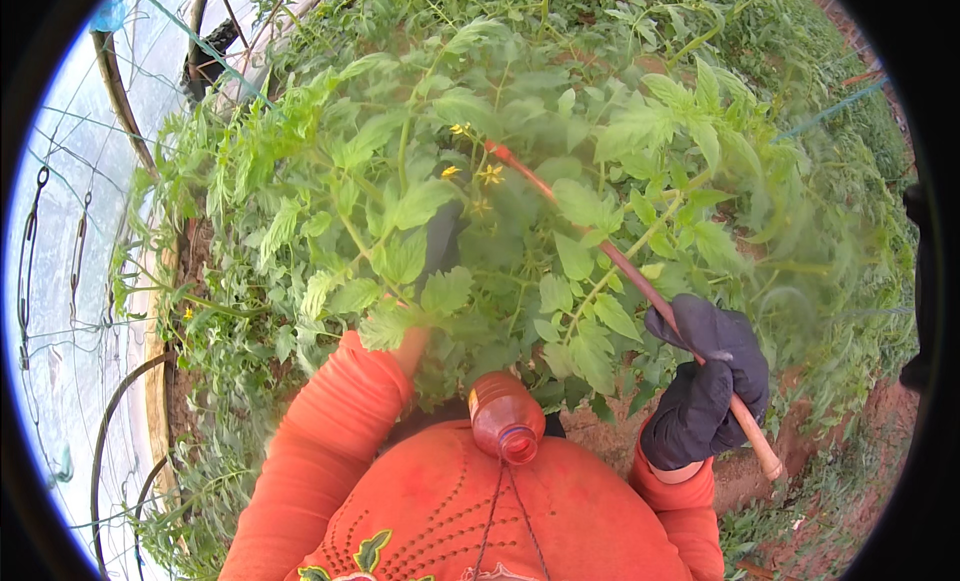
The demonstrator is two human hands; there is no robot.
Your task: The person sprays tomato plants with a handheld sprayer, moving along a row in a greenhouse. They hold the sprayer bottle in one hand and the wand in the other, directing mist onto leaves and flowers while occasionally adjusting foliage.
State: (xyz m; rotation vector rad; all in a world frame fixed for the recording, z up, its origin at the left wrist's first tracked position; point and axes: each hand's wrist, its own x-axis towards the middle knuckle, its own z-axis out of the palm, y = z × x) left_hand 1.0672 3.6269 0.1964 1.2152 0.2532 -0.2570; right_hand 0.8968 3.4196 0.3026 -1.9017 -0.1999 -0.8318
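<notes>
My right hand [709, 386], in a black glove, grips a thin reddish-brown stick [637, 281] near its lower end. The stick slants up and left, and its red tip [501, 152] touches or lies close beside a cluster of yellow tomato flowers [490, 174]. Below those flowers, my left hand [444, 236], gloved in dark fabric, is mostly hidden by the leaves of a tomato plant [420, 206]; its fingers cannot be made out. An open-mouthed reddish plastic bottle [506, 416] hangs from a cord at my chest.
Dense tomato plants [817, 183] spread ahead and to the right. At the left stand a clear plastic sheet wall [67, 243], wires, bent poles [120, 93] and a wooden board [159, 341]. Blue-green strings [202, 45] cross above the plants. Bare reddish soil [750, 468] shows at lower right.
</notes>
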